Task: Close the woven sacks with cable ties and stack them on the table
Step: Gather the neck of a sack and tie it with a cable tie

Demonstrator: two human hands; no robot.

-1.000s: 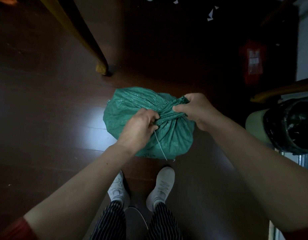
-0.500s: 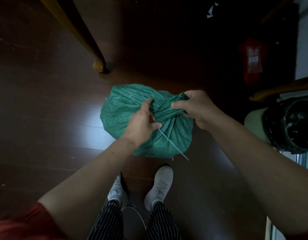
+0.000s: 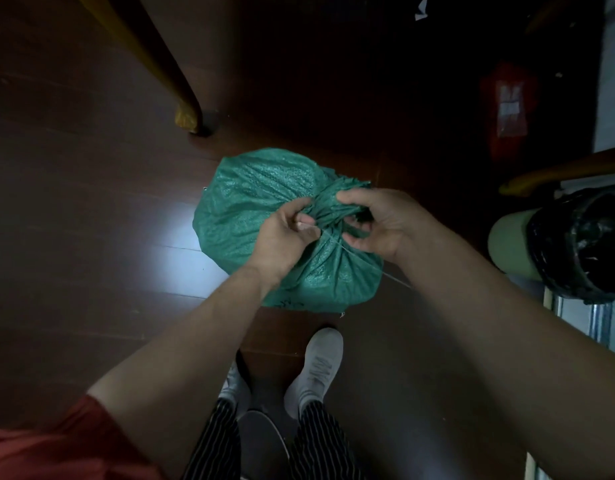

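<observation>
A full green woven sack (image 3: 257, 202) stands on the dark wooden floor just ahead of my feet. Its mouth is gathered into a bunched neck at the upper right. My left hand (image 3: 282, 237) pinches one end of a thin pale cable tie (image 3: 361, 260) against the neck. The tie's free tail runs down and right across the sack. My right hand (image 3: 375, 220) curls its fingers round the bunched neck from the right side.
A yellow wooden furniture leg (image 3: 181, 109) stands behind the sack at upper left. A bin lined with a black bag (image 3: 583, 244) sits at the right edge. A red packet (image 3: 508, 109) lies on the floor at upper right. My white shoes (image 3: 316, 368) are just below the sack.
My left hand has shifted up against the neck, and the tie's tail has swung from pointing down to pointing right. My right hand has loosened and moved lower round the neck.
</observation>
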